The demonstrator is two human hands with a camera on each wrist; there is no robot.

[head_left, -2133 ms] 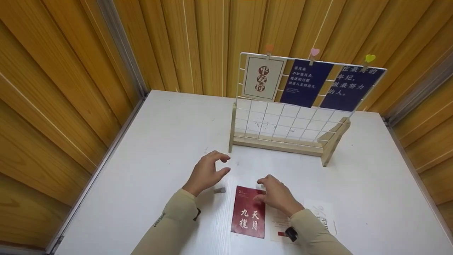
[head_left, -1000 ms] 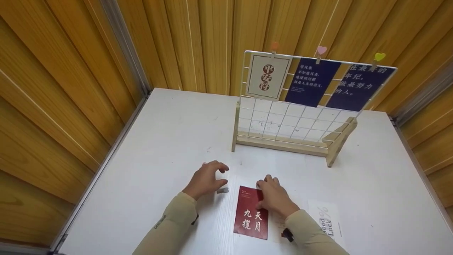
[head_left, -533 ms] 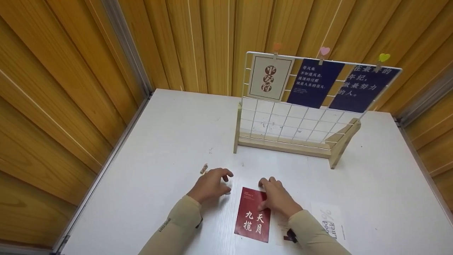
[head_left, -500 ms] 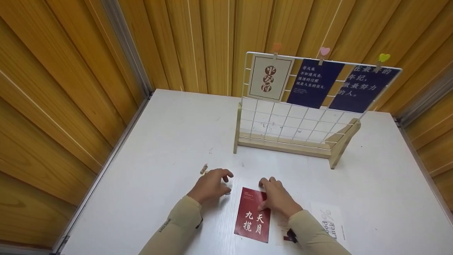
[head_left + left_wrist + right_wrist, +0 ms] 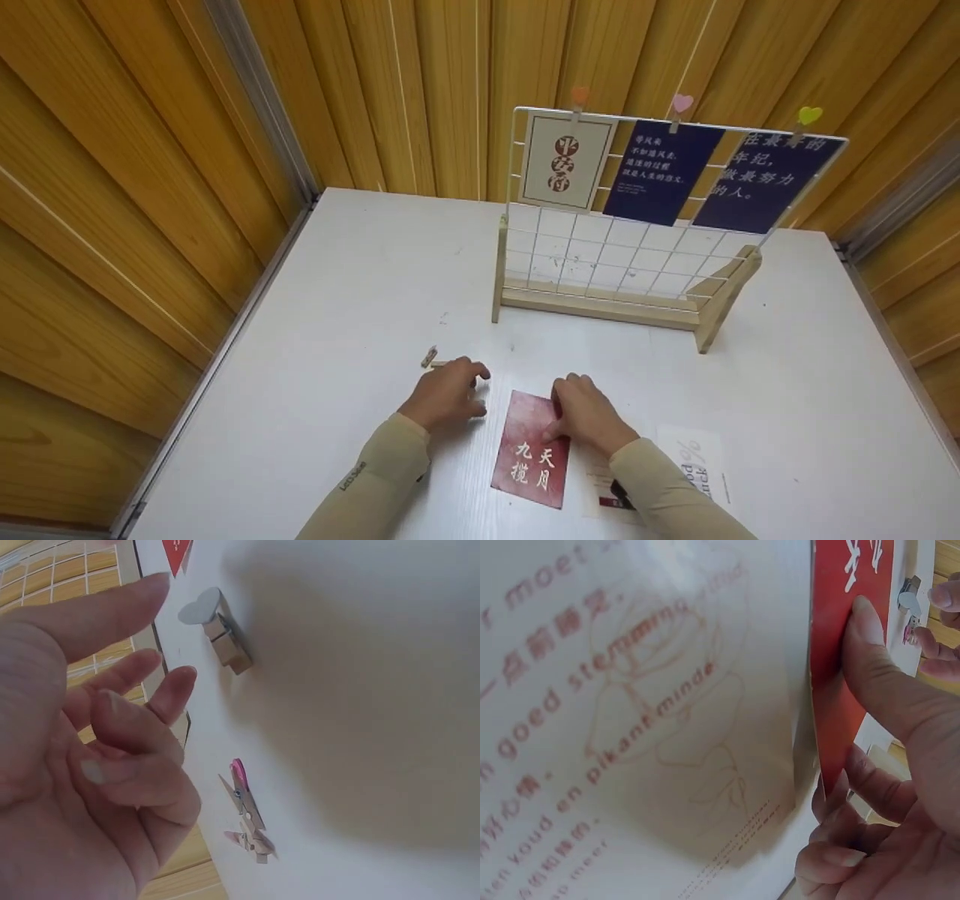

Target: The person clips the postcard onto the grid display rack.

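My right hand (image 5: 592, 414) pinches the right edge of a red card (image 5: 525, 469) with white characters. In the right wrist view the thumb (image 5: 866, 622) lies on the card's face and fingers are behind its edge, which stands off the table. The left hand (image 5: 444, 394) hovers left of the card, fingers loosely bent and holding nothing. Close by it in the left wrist view is a small wooden clothespin (image 5: 229, 649) with a grey heart. Farther off, a clothespin with a pink heart (image 5: 244, 791) lies against another clothespin (image 5: 256, 844).
Behind the hands stands a white wire grid rack (image 5: 600, 259) on a wooden base. Heart clothespins hold a cream card (image 5: 562, 161) and two dark blue cards (image 5: 660, 172) on it. A pale printed card (image 5: 600, 480) and a "Good Luck" card (image 5: 701, 457) lie by the right forearm.
The right hand has closed its pinch on the red card, which now tilts and catches the light. The left hand has come lower and nearer the body, uncovering clothespins behind it.
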